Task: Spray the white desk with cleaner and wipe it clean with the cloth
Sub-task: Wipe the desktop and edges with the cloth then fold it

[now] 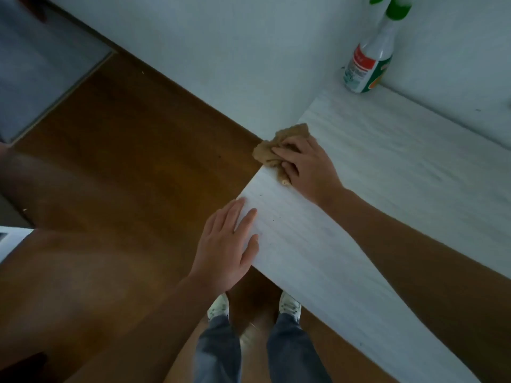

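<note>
The white desk [387,175] runs from the lower right up to the wall corner. My right hand [307,167] presses a crumpled tan cloth [279,145] flat on the desk's left edge, and part of the cloth hangs over that edge. My left hand [226,244] lies flat with spread fingers on the near left edge of the desk and holds nothing. A spray bottle [370,59] with a green trigger and a red and green label stands upright at the far corner, against the wall and well away from both hands. A few small dark specks dot the desk between my hands.
White walls [221,51] border the desk at the back and right. Brown wooden floor [124,161] lies to the left, with a grey mat [41,64] at the upper left. My legs and white shoes [289,304] stand below the desk's front edge.
</note>
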`<state>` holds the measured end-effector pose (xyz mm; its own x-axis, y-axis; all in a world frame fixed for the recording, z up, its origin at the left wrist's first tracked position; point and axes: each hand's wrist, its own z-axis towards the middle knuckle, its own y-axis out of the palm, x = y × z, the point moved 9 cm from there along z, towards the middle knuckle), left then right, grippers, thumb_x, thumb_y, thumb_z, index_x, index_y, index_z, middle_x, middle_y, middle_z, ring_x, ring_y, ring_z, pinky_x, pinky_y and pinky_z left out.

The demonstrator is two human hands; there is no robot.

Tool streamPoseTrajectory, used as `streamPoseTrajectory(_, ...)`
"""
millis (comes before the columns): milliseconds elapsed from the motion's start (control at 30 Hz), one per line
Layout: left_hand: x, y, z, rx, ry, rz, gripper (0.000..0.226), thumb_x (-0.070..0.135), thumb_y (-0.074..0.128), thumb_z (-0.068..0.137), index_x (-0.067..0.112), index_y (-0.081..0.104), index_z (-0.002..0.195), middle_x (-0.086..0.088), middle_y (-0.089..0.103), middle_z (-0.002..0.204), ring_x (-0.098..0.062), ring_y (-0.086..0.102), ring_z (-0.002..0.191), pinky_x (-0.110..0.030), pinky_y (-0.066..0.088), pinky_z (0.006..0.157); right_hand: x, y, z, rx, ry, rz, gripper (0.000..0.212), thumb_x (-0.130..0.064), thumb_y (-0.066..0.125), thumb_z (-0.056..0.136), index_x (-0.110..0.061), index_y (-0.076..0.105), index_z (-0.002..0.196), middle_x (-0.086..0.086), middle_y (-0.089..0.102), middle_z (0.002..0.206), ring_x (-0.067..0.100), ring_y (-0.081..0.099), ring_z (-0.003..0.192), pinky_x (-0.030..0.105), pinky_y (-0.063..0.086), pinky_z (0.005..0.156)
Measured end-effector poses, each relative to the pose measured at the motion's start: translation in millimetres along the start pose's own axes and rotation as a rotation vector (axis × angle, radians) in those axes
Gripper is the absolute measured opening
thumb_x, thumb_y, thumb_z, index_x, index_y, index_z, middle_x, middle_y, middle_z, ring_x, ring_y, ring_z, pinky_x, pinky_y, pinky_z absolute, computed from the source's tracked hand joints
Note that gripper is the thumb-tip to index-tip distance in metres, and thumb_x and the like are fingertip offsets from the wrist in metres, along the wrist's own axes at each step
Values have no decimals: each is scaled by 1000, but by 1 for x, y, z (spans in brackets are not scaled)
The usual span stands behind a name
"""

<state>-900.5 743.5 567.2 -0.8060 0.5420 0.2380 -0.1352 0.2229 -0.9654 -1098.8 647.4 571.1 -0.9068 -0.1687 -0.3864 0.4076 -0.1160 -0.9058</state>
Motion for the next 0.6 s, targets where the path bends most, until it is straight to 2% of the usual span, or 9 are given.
streamPoseTrajectory(100, 19, 7, 13, -23, 5, 14, 53, 48, 32, 104, 21, 47, 148, -6, 39, 160, -25, 33, 150, -43, 33, 122, 43, -14, 25, 21, 69, -13, 36, -22, 52, 95, -23, 65, 129, 0, 58, 128, 27, 51, 114, 43, 43, 98)
streamPoseTrajectory(233, 24, 8, 17, -3, -36, 52, 51, 47, 39, 103, 22, 50, 145, -6, 42, 158, -26, 35, 148, -39, 24, 121, 88, -29, 53, 41, 106, -76, 38, -21, 50, 96, -20, 62, 132, 2, 57, 133, 31, 49, 119, 42, 39, 100)
streamPoseTrajectory(333, 25, 10, 13, -3, -39, 72, 52, 47, 41, 102, 22, 48, 147, -6, 40, 159, -27, 35, 149, -41, 25, 121, 114, -37, 74, 71, 121, -109, 38, -20, 48, 95, -16, 63, 130, 6, 58, 132, 34, 51, 117, 44, 39, 100)
streamPoseTrajectory(467, 22, 9, 15, -36, -31, 62, 54, 46, 39, 102, 19, 47, 148, -6, 40, 160, -25, 34, 150, -42, 30, 120, 119, -33, 85, 54, 180, -118, 39, -19, 46, 95, -17, 60, 132, 5, 56, 134, 33, 48, 119, 43, 38, 102)
streamPoseTrajectory(600, 16, 2, 7, -61, -74, 88, 51, 42, 36, 102, 16, 51, 144, -8, 43, 157, -25, 40, 146, -40, 33, 116, 83, -27, 51, 49, 190, -32, 41, -21, 50, 96, -21, 60, 135, 2, 57, 133, 30, 46, 123, 40, 37, 101)
